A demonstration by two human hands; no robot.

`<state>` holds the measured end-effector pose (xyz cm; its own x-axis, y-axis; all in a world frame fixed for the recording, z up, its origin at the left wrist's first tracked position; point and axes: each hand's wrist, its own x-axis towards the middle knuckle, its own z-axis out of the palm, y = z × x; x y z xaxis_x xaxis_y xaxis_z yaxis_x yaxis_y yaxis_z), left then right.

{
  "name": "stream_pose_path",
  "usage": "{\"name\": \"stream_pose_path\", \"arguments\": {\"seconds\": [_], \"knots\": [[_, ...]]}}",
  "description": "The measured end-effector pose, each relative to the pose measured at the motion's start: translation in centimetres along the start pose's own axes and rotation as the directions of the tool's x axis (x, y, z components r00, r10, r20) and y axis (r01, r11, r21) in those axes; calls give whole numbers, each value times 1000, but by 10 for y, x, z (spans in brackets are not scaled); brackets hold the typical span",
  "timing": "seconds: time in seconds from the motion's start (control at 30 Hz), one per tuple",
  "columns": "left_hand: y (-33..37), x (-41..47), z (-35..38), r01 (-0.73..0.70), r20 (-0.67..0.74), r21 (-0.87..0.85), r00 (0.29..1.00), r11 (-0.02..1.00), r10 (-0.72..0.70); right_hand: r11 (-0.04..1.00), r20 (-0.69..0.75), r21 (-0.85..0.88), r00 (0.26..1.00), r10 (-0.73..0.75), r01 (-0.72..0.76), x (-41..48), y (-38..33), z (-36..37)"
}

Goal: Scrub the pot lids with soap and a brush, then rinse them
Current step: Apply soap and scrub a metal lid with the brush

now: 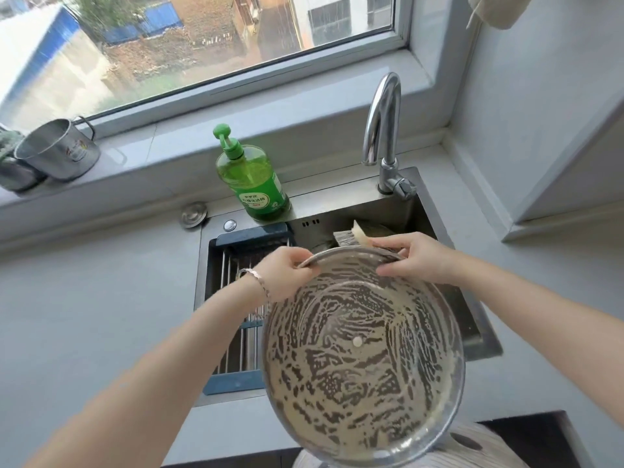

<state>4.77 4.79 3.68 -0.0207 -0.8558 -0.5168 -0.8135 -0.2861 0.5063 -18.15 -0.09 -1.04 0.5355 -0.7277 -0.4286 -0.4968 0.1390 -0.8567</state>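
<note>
Both hands are on the pot lid, so I start with them. The left hand pinches the rim at about eleven o'clock on the lid, with the thumb on the soapy side and the fingers curled over the edge. The right hand grips the rim at about one o'clock. It holds the brush too, tucked behind the edge. The brush pokes out from that hand toward ten o'clock, bristles first.

The lid is big and round. It is held up over the sink, tipped so its soapy inside faces me. The far edge is up by the hands, and the near edge is down at six o'clock, close to the body. White foam streaks cover the whole inside.

The tap stands at twelve o'clock from the hands, past the lid's far edge. The right hand is the nearer one to it. I see no water running. I think this side is scrubbed and the rinse comes next, so the lid must go forward, under the spout. It looks slippery, so I would hold tight.
</note>
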Motion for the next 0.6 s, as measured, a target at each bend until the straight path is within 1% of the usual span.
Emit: {"name": "stream_pose_path", "arguments": {"seconds": [0.03, 0.07, 0.1, 0.13, 0.17, 0.2, 0.23, 0.27, 0.3, 0.37, 0.4, 0.43, 0.47, 0.5, 0.53, 0.6], "knots": [[0, 2, 5, -8, 11, 41, 1000, 999, 8, 999, -26, -52, 1000, 7, -8, 2, -3, 3], [0, 3, 8, -4, -12, 52, 1000, 999, 5, 994, -100, -106, 995, -8, -3, 3, -6, 5], [-1, 4, 10, 1, -68, 57, 998, 998, 3, 989, -213, -150, 976, -40, 8, 3, -7, 6], [-3, 4, 12, 10, -135, 68, 991, 998, 0, 985, -342, -169, 936, -80, 23, 1, -8, 7], [-5, 4, 13, 26, -204, 85, 979, 996, -8, 986, -463, -165, 879, -109, 36, -1, -10, 8], [-6, 5, 15, 50, -266, 102, 964, 994, -21, 986, -555, -158, 822, -127, 46, -3, -12, 10], [-5, 4, 16, 80, -321, 118, 946, 990, -38, 983, -602, -177, 784, -151, 54, -5, -15, 14], [-2, 5, 16, 109, -365, 133, 930, 985, -53, 971, -602, -225, 773, -201, 77, -6, -18, 21], [2, 5, 16, 129, -399, 149, 915, 981, -59, 951, -566, -285, 778, -271, 123, -6, -22, 32], [10, 8, 17, 151, -440, 167, 896, 974, -64, 884, -437, -390, 794, -423, 256, -7, -30, 61], [13, 9, 16, 163, -461, 164, 884, 973, -70, 854, -383, -419, 793, -475, 310, -9, -32, 72], [15, 9, 14, 169, -490, 151, 868, 974, -75, 841, -358, -426, 791, -496, 335, -9, -32, 77], [14, 8, 14, 161, -519, 131, 852, 978, -70, 849, -372, -404, 786, -494, 342, -8, -31, 75], [13, 5, 14, 140, -550, 110, 833, 984, -57, 875, -417, -363, 784, -460, 320, -5, -28, 68], [12, 2, 14, 119, -579, 95, 814, 988, -43, 917, -480, -301, 789, -383, 262, -1, -24, 58], [11, -4, 16, 89, -624, 95, 781, 992, -10, 986, -587, -134, 794, -157, 96, 4, -17, 38]]}}
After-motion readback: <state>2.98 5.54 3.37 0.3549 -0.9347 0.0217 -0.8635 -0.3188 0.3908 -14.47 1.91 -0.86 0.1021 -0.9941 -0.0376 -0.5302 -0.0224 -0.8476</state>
